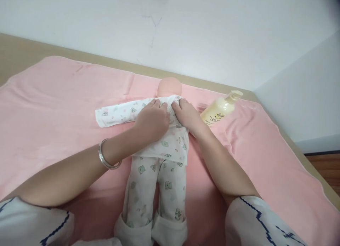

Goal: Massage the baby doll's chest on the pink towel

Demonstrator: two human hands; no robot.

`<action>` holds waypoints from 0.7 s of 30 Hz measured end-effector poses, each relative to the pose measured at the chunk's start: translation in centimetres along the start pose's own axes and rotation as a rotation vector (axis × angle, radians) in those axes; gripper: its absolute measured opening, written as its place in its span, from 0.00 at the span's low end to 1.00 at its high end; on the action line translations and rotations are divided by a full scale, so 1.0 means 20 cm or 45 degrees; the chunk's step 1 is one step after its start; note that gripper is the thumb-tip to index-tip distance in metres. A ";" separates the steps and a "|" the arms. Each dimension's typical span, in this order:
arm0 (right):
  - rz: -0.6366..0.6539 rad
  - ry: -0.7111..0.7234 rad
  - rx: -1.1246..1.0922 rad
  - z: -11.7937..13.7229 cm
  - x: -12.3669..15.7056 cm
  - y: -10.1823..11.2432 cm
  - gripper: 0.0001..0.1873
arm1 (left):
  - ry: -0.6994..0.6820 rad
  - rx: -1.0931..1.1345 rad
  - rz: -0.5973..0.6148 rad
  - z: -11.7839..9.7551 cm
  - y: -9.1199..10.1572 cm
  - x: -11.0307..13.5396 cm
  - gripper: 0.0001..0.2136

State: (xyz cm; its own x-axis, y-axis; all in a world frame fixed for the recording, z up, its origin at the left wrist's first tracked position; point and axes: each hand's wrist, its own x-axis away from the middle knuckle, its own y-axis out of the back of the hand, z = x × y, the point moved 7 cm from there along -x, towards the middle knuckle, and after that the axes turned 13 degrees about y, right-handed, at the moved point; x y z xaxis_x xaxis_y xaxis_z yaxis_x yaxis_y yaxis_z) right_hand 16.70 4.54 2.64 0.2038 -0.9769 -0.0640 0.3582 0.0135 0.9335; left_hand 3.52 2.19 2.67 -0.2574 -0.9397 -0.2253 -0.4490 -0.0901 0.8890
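A baby doll lies on its back, its bald head at the far end and its face hidden from me. Over its upper body is a white baby shirt with small printed animals, one long sleeve stretched out to the left. My left hand, below a silver bangle, is closed on the shirt's upper front. Beside it my right hand pinches the fabric near the neckline. Matching trousers cover the doll's legs, with the cuffs turned up. The shirt's other sleeve cannot be made out.
A pink blanket lies under the doll across a tan surface. Right of the doll, a pale yellow pump bottle lies tilted on the blanket. A white wall rises behind the far edge.
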 end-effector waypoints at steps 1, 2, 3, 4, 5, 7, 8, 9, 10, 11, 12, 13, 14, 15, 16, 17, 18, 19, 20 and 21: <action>0.002 0.020 0.012 -0.01 -0.01 0.00 0.32 | -0.026 -0.006 0.023 -0.01 0.00 0.01 0.15; 0.008 0.047 0.048 0.00 0.00 -0.01 0.32 | -0.030 -0.002 0.048 0.00 0.00 0.00 0.14; 0.012 0.074 0.106 0.02 0.01 -0.02 0.31 | -0.020 0.012 0.068 0.02 0.00 -0.03 0.13; 0.010 0.102 0.179 0.05 0.04 -0.03 0.31 | 0.001 0.028 0.079 0.05 0.00 -0.06 0.13; 0.000 0.130 0.255 0.08 0.06 -0.03 0.31 | 0.029 0.045 0.077 0.08 0.00 -0.10 0.14; -0.049 0.177 0.382 0.15 0.12 -0.04 0.30 | 0.081 0.071 0.064 0.15 -0.02 -0.17 0.16; -0.077 0.191 0.422 0.18 0.14 -0.04 0.29 | 0.101 0.078 0.059 0.17 -0.03 -0.19 0.17; -0.093 0.198 0.442 0.20 0.15 -0.03 0.29 | 0.120 0.079 0.050 0.18 -0.04 -0.21 0.17; -0.092 0.191 0.439 0.20 0.15 -0.03 0.28 | 0.125 0.078 0.036 0.18 -0.04 -0.21 0.18; -0.076 0.168 0.414 0.20 0.14 -0.02 0.28 | 0.118 0.075 0.022 0.17 -0.04 -0.20 0.18; -0.045 0.137 0.369 0.18 0.13 -0.02 0.29 | 0.102 0.068 0.012 0.15 -0.03 -0.17 0.17; -0.009 0.101 0.313 0.15 0.11 -0.01 0.29 | 0.082 0.063 0.008 0.12 -0.03 -0.14 0.16; 0.025 0.064 0.251 0.12 0.08 0.00 0.29 | 0.065 0.064 0.008 0.09 -0.02 -0.11 0.16; 0.053 0.031 0.189 0.08 0.06 0.01 0.30 | 0.046 0.070 0.008 0.07 -0.01 -0.08 0.15; 0.072 0.009 0.138 0.05 0.04 0.01 0.30 | 0.027 0.079 0.009 0.05 0.00 -0.05 0.14; 0.083 0.001 0.106 0.03 0.03 0.01 0.29 | 0.012 0.089 0.006 0.04 0.01 -0.03 0.14; 0.086 0.008 0.096 0.02 0.02 0.01 0.29 | -0.002 0.101 0.003 0.03 0.02 -0.02 0.14; 0.075 0.028 0.112 0.03 0.03 0.01 0.29 | -0.007 0.113 0.003 0.04 0.02 -0.03 0.14; 0.050 0.057 0.153 0.04 0.04 0.00 0.29 | 0.000 0.125 0.009 0.05 0.02 -0.04 0.15; 0.012 0.090 0.217 0.07 0.06 0.00 0.29 | 0.015 0.134 0.024 0.07 0.02 -0.07 0.17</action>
State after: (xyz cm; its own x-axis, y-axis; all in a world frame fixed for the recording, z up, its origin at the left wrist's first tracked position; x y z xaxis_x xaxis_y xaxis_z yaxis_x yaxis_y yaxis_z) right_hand 15.69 2.98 2.96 0.2722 -0.9594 -0.0744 0.1977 -0.0199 0.9801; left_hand 2.45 3.93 2.66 -0.2565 -0.9448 -0.2037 -0.5316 -0.0381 0.8461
